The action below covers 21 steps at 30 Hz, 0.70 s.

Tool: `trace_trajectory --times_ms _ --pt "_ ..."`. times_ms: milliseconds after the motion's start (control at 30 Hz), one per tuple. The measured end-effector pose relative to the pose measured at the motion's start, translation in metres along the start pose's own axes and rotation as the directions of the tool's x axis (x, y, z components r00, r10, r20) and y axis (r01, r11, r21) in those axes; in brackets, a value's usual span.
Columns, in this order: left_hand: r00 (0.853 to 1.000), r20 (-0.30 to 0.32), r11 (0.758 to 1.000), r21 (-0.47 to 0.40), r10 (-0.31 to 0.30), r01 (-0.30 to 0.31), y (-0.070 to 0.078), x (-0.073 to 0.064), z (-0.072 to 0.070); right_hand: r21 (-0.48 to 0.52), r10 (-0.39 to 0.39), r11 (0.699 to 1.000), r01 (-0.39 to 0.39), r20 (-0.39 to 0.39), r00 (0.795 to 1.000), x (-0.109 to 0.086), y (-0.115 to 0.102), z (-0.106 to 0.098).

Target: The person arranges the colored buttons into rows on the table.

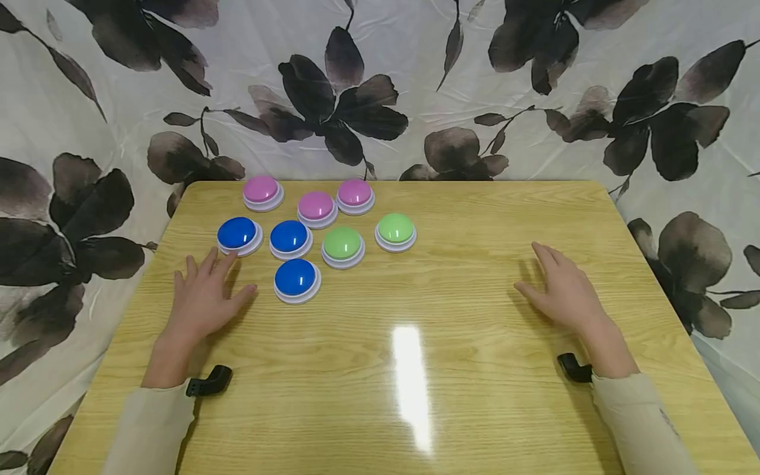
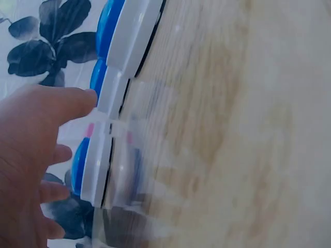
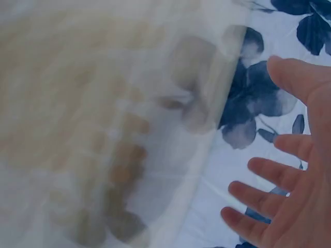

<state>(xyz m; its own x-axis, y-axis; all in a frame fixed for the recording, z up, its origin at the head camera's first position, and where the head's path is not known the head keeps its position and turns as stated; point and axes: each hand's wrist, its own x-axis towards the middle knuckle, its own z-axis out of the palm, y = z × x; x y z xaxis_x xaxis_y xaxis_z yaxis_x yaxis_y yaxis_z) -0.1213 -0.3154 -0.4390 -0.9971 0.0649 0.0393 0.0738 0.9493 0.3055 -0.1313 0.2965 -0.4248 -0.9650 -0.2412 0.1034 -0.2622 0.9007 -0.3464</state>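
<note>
My left hand [image 1: 204, 300] is spread at the table's left, its fingertips close to the leftmost blue push button [image 1: 236, 232]; whether they touch is unclear. Another blue button [image 1: 289, 236] and a nearer blue button [image 1: 295, 277] stand to the right of that hand. In the left wrist view the thumb [image 2: 77, 103] extends toward blue buttons with white bases [image 2: 95, 175]. Over the right part of the table my right hand [image 1: 564, 290] holds nothing, fingers extended and thumb apart. The right wrist view shows this hand [image 3: 295, 181] with separated fingers.
Three pink buttons [image 1: 316, 206] stand along the back left of the wooden table [image 1: 487, 369]. Two green buttons [image 1: 395, 228] are right of the blue ones. Behind the table's back edge hangs a flowered cloth [image 1: 427, 79]. Both wrists wear black straps with camera mounts [image 1: 210, 381].
</note>
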Motion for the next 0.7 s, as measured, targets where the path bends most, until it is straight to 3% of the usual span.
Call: trace_trajectory --times_ms 233,433,700 --pt "0.997 -0.046 0.998 -0.029 0.055 -0.056 0.005 0.004 -0.002 0.065 -0.029 0.997 0.032 -0.041 0.999 0.018 -0.014 -0.002" --pt "0.991 -0.072 0.992 -0.047 0.112 -0.115 0.013 0.009 -0.011 0.143 -0.033 0.989 0.028 0.038 0.999 0.035 -0.029 0.005" --pt "0.978 -0.082 0.978 -0.067 0.194 -0.2 0.037 0.023 -0.015 0.261 -0.045 0.965 0.02 0.09 0.995 0.061 -0.048 0.012"
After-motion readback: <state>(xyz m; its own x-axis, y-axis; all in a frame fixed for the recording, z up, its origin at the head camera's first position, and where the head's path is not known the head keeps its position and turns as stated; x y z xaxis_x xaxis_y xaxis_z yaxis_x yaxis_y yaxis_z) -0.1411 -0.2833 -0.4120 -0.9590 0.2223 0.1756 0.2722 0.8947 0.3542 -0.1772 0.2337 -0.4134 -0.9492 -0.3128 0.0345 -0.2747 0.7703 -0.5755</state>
